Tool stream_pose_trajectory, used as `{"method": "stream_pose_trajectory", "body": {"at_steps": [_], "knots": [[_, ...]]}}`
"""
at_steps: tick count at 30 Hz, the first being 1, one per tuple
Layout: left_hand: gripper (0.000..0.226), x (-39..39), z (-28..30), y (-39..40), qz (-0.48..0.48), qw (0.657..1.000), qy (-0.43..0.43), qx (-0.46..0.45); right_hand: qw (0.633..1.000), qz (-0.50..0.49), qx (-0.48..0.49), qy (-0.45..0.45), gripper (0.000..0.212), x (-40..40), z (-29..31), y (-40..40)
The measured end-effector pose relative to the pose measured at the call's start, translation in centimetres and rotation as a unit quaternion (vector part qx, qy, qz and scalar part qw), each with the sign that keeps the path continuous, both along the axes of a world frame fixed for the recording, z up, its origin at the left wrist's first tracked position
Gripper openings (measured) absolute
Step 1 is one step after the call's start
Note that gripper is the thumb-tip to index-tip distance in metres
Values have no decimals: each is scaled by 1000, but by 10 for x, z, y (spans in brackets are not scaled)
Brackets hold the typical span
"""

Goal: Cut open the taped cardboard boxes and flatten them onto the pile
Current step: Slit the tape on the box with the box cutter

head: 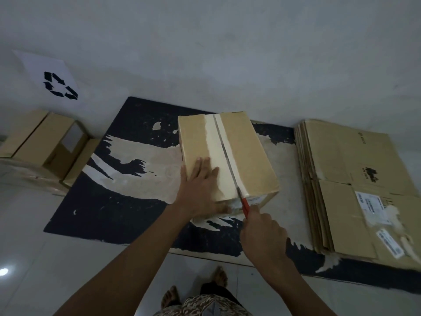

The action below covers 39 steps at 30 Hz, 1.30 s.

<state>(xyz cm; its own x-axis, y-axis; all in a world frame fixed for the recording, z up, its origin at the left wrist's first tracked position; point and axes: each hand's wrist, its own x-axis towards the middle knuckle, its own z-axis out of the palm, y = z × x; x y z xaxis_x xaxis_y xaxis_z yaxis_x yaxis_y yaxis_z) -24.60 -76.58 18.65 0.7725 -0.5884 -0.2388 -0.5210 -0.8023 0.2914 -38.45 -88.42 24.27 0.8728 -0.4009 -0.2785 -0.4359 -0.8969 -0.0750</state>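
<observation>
Box (227,156) under left hand's flat fingers (202,166); right hand (262,236) grips cutter (245,205).

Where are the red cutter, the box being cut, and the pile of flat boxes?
red cutter (245,205), head view, on its red handle.
box being cut (248,151), head view, on the bare cardboard top, right of the tape.
pile of flat boxes (337,160), head view, on the top sheet.

A worn black mat (95,201) covers the pale tiled floor (34,258) at frame centre, bearing a taped cardboard box (246,151) and, at right, a pile of flattened cartons (355,179).
</observation>
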Motion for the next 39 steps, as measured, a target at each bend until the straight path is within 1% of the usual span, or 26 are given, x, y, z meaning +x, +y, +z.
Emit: {"method": "stream_pose_trajectory", "body": {"at_steps": [2,3,6,9,11,12,13,15,16,17,19,22,23,26,27,28,32,39], "knots": [[114,-2,-1,1,-1,1000,5,8,1000,-4,13,-1,46,-5,-13,-1],[112,-1,-1,1,-1,1000,4,6,1000,-6,25,-3,49,-5,-19,-1],[106,-1,1,1,-15,1000,8,12,998,-21,53,-13,48,-4,-34,-3],[97,-2,4,3,-32,999,-5,39,999,-13,38,-1,55,-4,-45,-1],[92,-2,3,3,-45,996,-27,67,999,-15,34,1,56,-5,-51,2],[92,-3,3,3,-51,995,-34,80,999,-21,43,0,53,-5,-54,3],[97,-3,2,3,-54,994,-37,91,997,-30,67,-15,48,-5,-56,3],[112,-3,4,2,-61,992,-39,100,983,-61,158,-71,26,-6,-61,-3],[110,-2,5,2,-62,992,-34,102,971,-76,203,-103,16,-8,-62,-7],[102,-1,7,1,-62,992,-27,104,961,-83,226,-137,11,-10,-63,-13],[90,2,13,1,-66,993,-9,93,959,-65,211,-179,13,-15,-62,-26],[92,8,19,7,-74,995,39,56,974,22,144,-172,19,-21,-54,-36],[92,10,21,9,-79,994,54,47,978,45,115,-166,27,-21,-51,-38],[90,10,28,14,-95,992,68,47,982,83,27,-170,66,-17,-50,-37],[89,9,29,14,-100,991,67,53,981,89,8,-174,75,-15,-53,-37],[87,8,30,14,-104,991,66,59,980,94,-4,-177,78,-13,-56,-37],[80,10,37,14,-111,988,75,71,979,105,-22,-174,70,-5,-60,-32],[77,12,30,16,-114,988,68,74,982,103,-31,-154,75,2,-63,-29]]}}
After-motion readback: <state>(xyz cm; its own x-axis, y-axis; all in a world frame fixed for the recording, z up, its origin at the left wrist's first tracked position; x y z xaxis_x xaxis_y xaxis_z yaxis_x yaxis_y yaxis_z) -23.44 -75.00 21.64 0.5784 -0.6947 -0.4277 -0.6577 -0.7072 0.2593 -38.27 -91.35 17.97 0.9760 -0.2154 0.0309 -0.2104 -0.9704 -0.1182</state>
